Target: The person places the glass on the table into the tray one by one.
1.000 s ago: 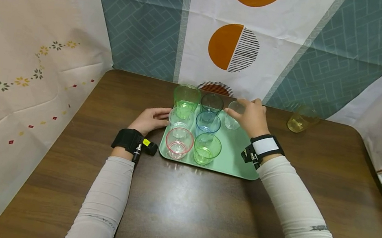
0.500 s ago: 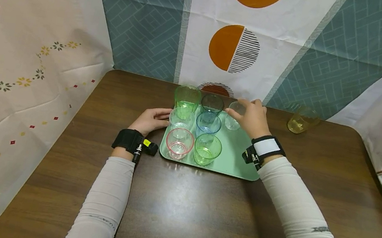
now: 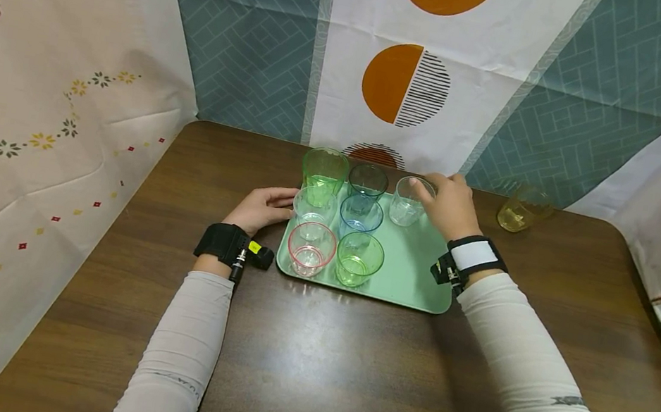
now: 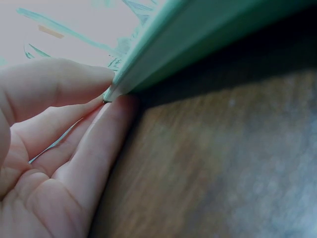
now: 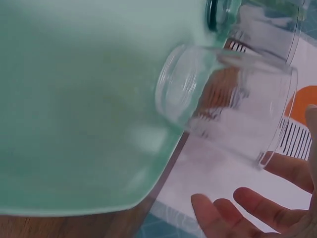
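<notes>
My left hand (image 3: pixel 261 210) pinches the left edge of the green tray (image 3: pixel 410 275). In the left wrist view the thumb (image 4: pixel 59 82) lies on top of the rim and fingers sit below it. A clear glass (image 3: pixel 405 206) stands upright at the tray's back, right of the dark glass (image 3: pixel 368 177). My right hand (image 3: pixel 451 206) is beside its rim with thumb and fingers spread. In the right wrist view most fingers (image 5: pixel 267 208) are apart from the clear glass (image 5: pixel 233 99); one finger is close to its rim, and contact is hard to tell.
On the tray's left and middle stand a tall green glass (image 3: pixel 325 166), another clear glass (image 3: pixel 314 204), a blue glass (image 3: pixel 361 216), a pink-rimmed glass (image 3: pixel 310 249) and a light-green glass (image 3: pixel 359 260). A yellow glass (image 3: pixel 515 216) stands on the wooden table (image 3: pixel 305 373) near the back right.
My right hand has loosened from the clear glass and moved slightly right. The glass stays upright on the tray. My left hand has not visibly moved.
</notes>
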The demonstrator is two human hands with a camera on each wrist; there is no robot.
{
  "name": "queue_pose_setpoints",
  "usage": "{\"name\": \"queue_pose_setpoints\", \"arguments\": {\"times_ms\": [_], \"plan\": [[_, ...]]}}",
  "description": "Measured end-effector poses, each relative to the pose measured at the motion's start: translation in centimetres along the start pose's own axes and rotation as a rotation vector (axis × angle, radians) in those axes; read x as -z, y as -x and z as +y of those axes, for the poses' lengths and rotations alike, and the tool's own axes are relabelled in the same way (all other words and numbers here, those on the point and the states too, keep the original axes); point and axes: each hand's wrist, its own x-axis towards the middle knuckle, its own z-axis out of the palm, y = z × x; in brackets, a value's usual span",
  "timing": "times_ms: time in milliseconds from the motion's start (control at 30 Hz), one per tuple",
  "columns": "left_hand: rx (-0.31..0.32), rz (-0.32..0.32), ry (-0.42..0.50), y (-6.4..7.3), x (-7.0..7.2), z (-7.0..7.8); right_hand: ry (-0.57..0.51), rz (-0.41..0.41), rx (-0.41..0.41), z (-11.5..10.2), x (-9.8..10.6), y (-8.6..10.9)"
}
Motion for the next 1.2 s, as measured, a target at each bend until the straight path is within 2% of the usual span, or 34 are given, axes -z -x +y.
{"name": "queue_pose_setpoints", "arguments": {"times_ms": [67, 367, 667, 933, 1033, 1200], "plan": [[-0.006, -0.004, -0.003, -0.1, 0.0, -0.2, 0.003, 0.004, -0.001, 0.5, 0.2, 0.0], [0.008, -0.009, 0.011, 0.8, -0.1, 1.3, 0.082, 0.015, -0.027, 2.9, 1.6, 0.2], [0.009, -0.005, 0.012, 0.7, 0.0, 1.3, 0.155, 0.044, -0.044, 5.2, 3.5, 0.5], [0.003, -0.008, 0.014, 0.8, -0.1, 1.3, 0.186, 0.038, -0.075, 6.5, 5.2, 1.1], [0.002, -0.009, 0.014, 0.9, -0.1, 1.3, 0.192, 0.043, -0.114, 7.2, 5.7, 1.3], [0.0, -0.014, 0.018, 0.8, -0.1, 1.2, 0.175, 0.031, -0.231, 8.5, 6.8, 1.8]]}}
